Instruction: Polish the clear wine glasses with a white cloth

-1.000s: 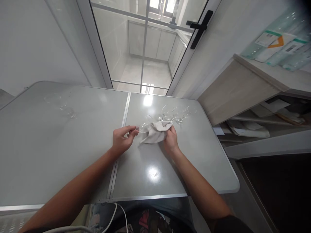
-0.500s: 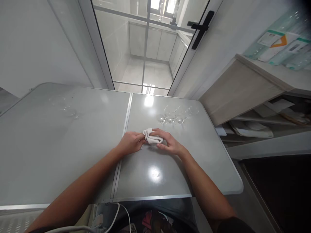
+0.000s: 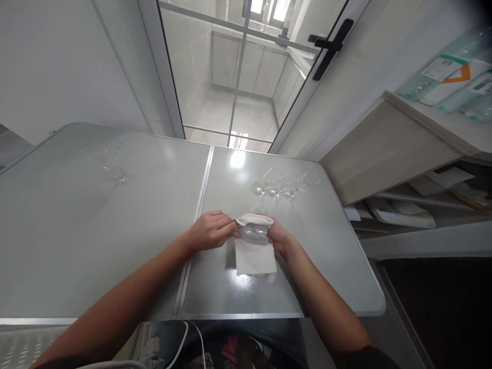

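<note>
Above the grey table (image 3: pixel 96 246) I hold a clear wine glass (image 3: pixel 252 234) on its side between both hands. My left hand (image 3: pixel 209 237) is closed on its stem end. My right hand (image 3: pixel 280 238) is wrapped around the bowl through a white cloth (image 3: pixel 254 258), which drapes over the bowl and hangs down to the table. Three clear wine glasses (image 3: pixel 282 185) stand in a row just behind my hands.
One more clear glass (image 3: pixel 111 166) stands at the far left of the table. A glass door with a black handle (image 3: pixel 329 46) is behind. A wooden shelf unit (image 3: pixel 388 148) with papers and bottled water packs stands to the right. White cables hang below the near table edge.
The cloth was bunched small between my hands half a second ago. Now it is unfolded, draped over the glass bowl and hanging down, and my hands have moved slightly nearer to me.
</note>
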The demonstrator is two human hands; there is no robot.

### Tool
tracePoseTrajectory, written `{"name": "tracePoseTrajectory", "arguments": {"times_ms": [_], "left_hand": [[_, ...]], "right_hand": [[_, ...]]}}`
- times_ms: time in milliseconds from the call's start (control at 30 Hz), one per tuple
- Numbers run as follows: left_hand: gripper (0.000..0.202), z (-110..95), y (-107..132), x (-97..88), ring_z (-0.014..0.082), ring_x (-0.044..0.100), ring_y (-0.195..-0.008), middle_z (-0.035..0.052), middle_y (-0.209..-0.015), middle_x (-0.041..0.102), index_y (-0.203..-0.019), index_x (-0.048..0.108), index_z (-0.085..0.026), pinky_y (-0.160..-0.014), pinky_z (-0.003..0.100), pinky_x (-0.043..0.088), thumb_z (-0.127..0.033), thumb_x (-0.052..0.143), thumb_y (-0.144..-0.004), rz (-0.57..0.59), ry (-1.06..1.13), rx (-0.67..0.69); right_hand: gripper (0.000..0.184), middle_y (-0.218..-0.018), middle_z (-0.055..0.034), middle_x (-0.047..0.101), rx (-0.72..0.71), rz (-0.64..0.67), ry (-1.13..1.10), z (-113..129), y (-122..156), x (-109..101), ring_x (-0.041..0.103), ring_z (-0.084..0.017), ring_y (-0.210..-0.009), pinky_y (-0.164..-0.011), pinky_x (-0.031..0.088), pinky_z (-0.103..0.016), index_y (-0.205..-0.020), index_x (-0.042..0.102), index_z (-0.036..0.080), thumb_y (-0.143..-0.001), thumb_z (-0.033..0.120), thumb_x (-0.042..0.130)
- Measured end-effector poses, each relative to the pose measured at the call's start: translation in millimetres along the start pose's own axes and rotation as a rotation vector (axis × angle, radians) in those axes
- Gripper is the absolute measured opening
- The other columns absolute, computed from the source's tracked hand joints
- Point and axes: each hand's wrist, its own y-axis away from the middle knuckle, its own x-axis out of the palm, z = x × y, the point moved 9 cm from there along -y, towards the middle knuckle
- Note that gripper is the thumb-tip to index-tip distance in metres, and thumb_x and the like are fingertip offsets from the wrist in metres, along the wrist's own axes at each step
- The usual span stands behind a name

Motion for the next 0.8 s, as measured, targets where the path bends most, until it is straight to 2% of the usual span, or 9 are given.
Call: {"name": "tracePoseTrajectory", "arguments": {"times_ms": [100,233,333,433,500,533,633,733,800], "left_hand": [[0.007,19.7,4.3,-1.3,0.0149,0.061,-0.065,0.0017,-0.073,0.069,-0.097,0.068,-0.021,-0.064,0.028,0.045,-0.027,0.066,-0.097,-0.061,0.054,-0.192],[0.022,60.4,19.0,8.7,0.0117,0.054,-0.056,-0.0006,-0.063,0.064,-0.080,0.069,-0.019,-0.057,0.025,0.038,-0.030,0.062,-0.098,-0.069,0.257,-0.669],[0.039,71.2,28.1,26.1,0.0101,0.049,-0.052,-0.0016,-0.057,0.056,-0.065,0.062,-0.017,-0.055,0.024,0.037,-0.036,0.056,-0.099,-0.029,0.535,-0.940],[0.042,66.6,30.3,42.8,0.0098,0.045,-0.049,-0.0024,-0.055,0.052,-0.066,0.061,-0.017,-0.050,0.023,0.035,-0.042,0.054,-0.099,0.023,0.749,-1.067],[0.040,62.6,29.9,49.0,0.0098,0.045,-0.048,-0.0028,-0.054,0.051,-0.066,0.060,-0.017,-0.050,0.023,0.034,-0.040,0.053,-0.098,0.070,0.764,-1.070],[0.037,60.9,29.1,50.2,0.0097,0.045,-0.049,-0.0028,-0.054,0.051,-0.066,0.060,-0.017,-0.050,0.022,0.034,-0.036,0.053,-0.097,0.096,0.728,-1.044],[0.029,54.8,23.5,46.7,0.0095,0.043,-0.050,-0.0031,-0.053,0.051,-0.061,0.054,-0.017,-0.053,0.024,0.032,-0.020,0.053,-0.090,0.166,0.477,-0.864],[0.027,36.7,12.0,39.7,0.0110,0.042,-0.050,-0.0022,-0.054,0.051,-0.061,0.051,-0.019,-0.054,0.027,0.030,-0.012,0.051,-0.088,0.202,0.163,-0.556],[0.026,18.8,4.3,35.5,0.0125,0.045,-0.052,-0.0013,-0.057,0.054,-0.067,0.055,-0.019,-0.055,0.029,0.031,-0.012,0.052,-0.092,0.189,0.021,-0.340]], "right_hand": [[0.029,-0.072,-0.0044,0.071,-0.095,-0.118,-0.052,4.2,-7.5,-10.7,0.066,-0.021,-0.069,-0.066,0.054,-0.032,-0.087,0.072,0.017,-0.079,0.044,0.077],[0.040,-0.096,-0.0072,0.075,-0.409,-0.200,0.124,27.1,-3.0,-6.9,0.069,-0.026,-0.095,-0.085,0.057,-0.038,-0.111,0.072,0.018,-0.093,0.052,0.062],[0.048,-0.117,-0.0078,0.072,-0.582,-0.264,0.283,33.5,7.0,5.2,0.064,-0.026,-0.118,-0.105,0.050,-0.042,-0.136,0.061,0.023,-0.102,0.056,0.050],[0.055,-0.142,-0.0119,0.061,-0.797,-0.379,0.554,47.8,25.9,19.3,0.051,-0.025,-0.139,-0.121,0.036,-0.045,-0.155,0.041,0.025,-0.106,0.049,0.044],[0.056,-0.153,-0.0150,0.052,-0.955,-0.424,0.879,61.0,41.0,36.6,0.042,-0.026,-0.147,-0.124,0.030,-0.048,-0.161,0.034,0.023,-0.107,0.038,0.041],[0.055,-0.156,-0.0155,0.049,-1.002,-0.409,1.044,64.7,45.4,46.3,0.040,-0.028,-0.149,-0.123,0.030,-0.049,-0.160,0.036,0.023,-0.106,0.033,0.041],[0.047,-0.151,-0.0148,0.057,-1.034,-0.298,1.437,64.5,47.7,67.7,0.045,-0.033,-0.145,-0.114,0.035,-0.050,-0.145,0.057,0.020,-0.099,0.023,0.048],[0.024,-0.115,-0.0128,0.074,-0.893,-0.378,1.487,66.2,41.0,57.8,0.064,-0.029,-0.112,-0.091,0.043,-0.039,-0.109,0.073,0.018,-0.094,0.026,0.055],[0.019,-0.080,-0.0053,0.069,-0.727,-0.438,1.369,65.3,33.2,39.2,0.059,-0.020,-0.076,-0.071,0.038,-0.032,-0.081,0.069,0.020,-0.093,0.030,0.057]]}}
